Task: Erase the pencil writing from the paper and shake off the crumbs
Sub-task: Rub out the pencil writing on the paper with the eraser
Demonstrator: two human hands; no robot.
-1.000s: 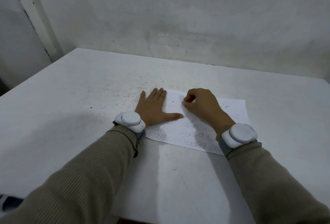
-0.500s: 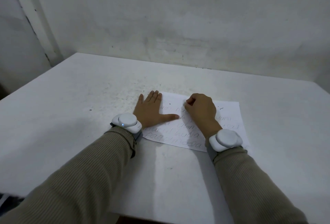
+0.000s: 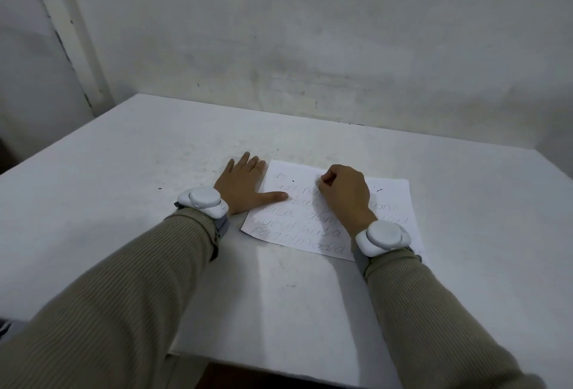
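A white paper [image 3: 310,229] with several lines of pencil writing lies on the white table [image 3: 124,190]. My left hand [image 3: 245,187] lies flat at the paper's left edge, fingers straight on the table and thumb pressing on the sheet. My right hand [image 3: 345,193] rests on the upper part of the paper with its fingers curled, pinching a small pale eraser [image 3: 318,182] against the top line. Most of the eraser is hidden by the fingers. A few dark crumbs [image 3: 376,189] sit near the paper's top right.
White sensor bands sit on my left wrist [image 3: 203,201] and right wrist [image 3: 383,237]. A grey wall [image 3: 310,47] stands right behind the table. The table's front edge [image 3: 279,367] is close to my body. A dark speck [image 3: 159,188] lies left of my hand.
My right hand has shifted a little to the right along the top line of writing. My left hand stays pressed at the paper's left edge. The view has tilted upward.
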